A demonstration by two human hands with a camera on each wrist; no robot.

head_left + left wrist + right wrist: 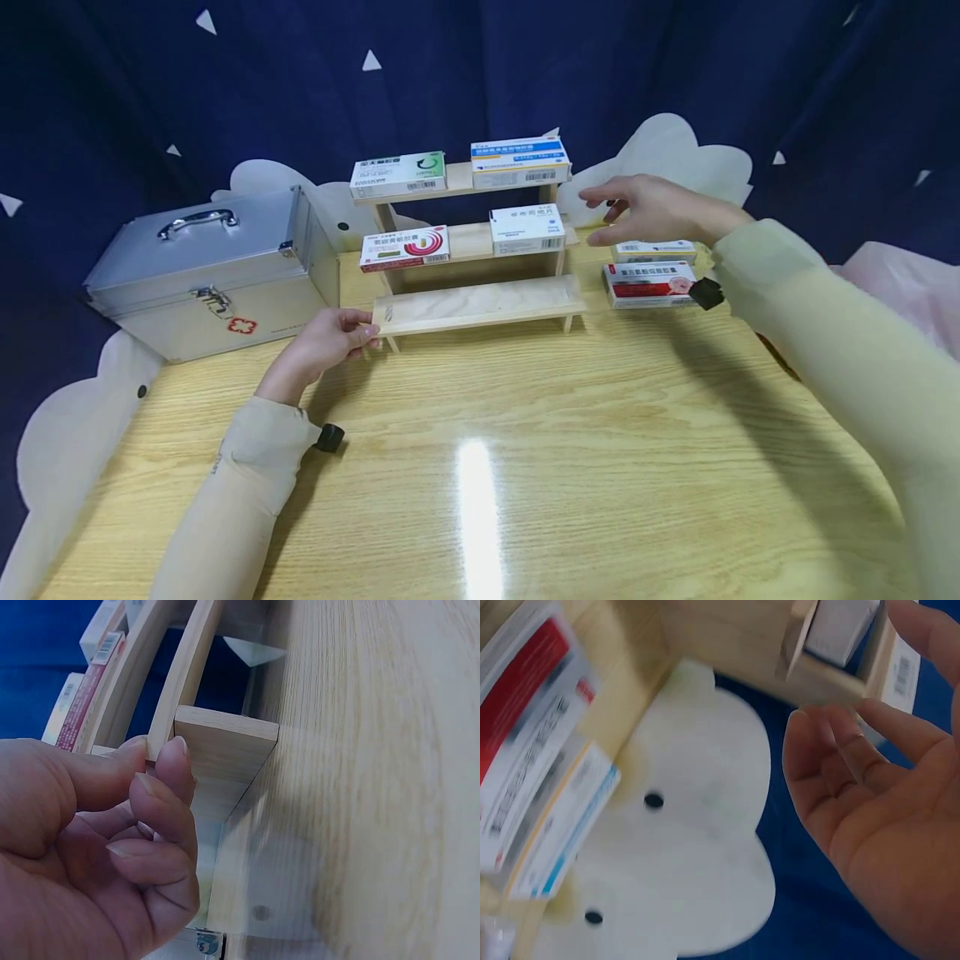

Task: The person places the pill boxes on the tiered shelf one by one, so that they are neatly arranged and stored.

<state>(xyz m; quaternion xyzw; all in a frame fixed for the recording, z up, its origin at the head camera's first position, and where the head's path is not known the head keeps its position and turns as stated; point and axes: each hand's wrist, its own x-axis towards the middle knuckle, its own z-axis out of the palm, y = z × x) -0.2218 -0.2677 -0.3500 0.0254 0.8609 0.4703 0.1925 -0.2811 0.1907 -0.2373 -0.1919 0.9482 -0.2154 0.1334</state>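
A three-tier wooden display rack (480,306) stands on the table. My left hand (322,342) pinches the left end of its lowest tier between thumb and fingers, seen close in the left wrist view. On the top tier lie a green-and-white medicine box (397,177) and a blue-and-white one (519,158). The middle tier carries a red-and-white medicine box (405,248) and a plain white one (527,228). My right hand (652,207) is held in the air just right of the rack, fingers loosely spread, with nothing in them.
Below my right hand, a red-banded medicine box (649,283) lies on the table in front of another box (654,251). A silver first-aid case (202,275) stands left of the rack. Behind hangs a dark blue curtain (480,75) with white cloud shapes (675,158).
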